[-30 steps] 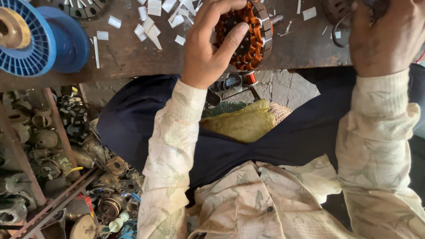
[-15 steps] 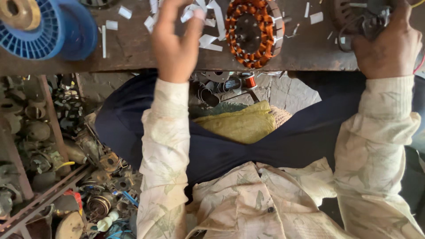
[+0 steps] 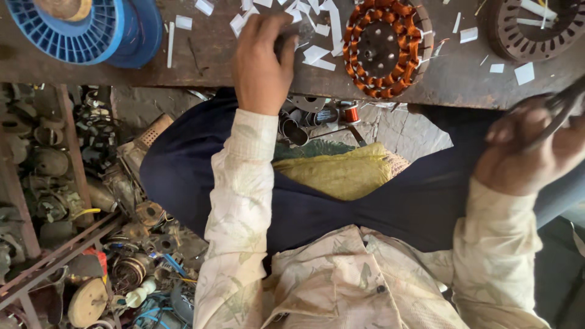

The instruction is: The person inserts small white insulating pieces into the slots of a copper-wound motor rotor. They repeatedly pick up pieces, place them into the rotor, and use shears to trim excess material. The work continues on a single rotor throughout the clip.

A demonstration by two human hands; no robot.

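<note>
A round stator (image 3: 387, 49) wound with orange copper wire lies flat on the worn wooden bench (image 3: 451, 79). My left hand (image 3: 262, 64) rests left of it, fingers curled down over scattered white paper slips (image 3: 317, 53); what it grips is hidden. Below the bench edge at the right, my right hand (image 3: 527, 152) is blurred and closed around a thin dark metal tool (image 3: 563, 109) that looks like scissors. A second, bare dark stator (image 3: 536, 24) sits at the bench's far right.
A blue plastic wire spool (image 3: 79, 27) lies at the bench's left end. Under the bench are a small copper wire reel (image 3: 350, 113) and metal parts. A yellow cloth (image 3: 341, 173) lies on my lap. Old motor parts (image 3: 73, 201) crowd the floor at left.
My left hand let go of the wound stator and moved left onto the paper slips. My right hand came off the bench and down toward my lap with the dark tool.
</note>
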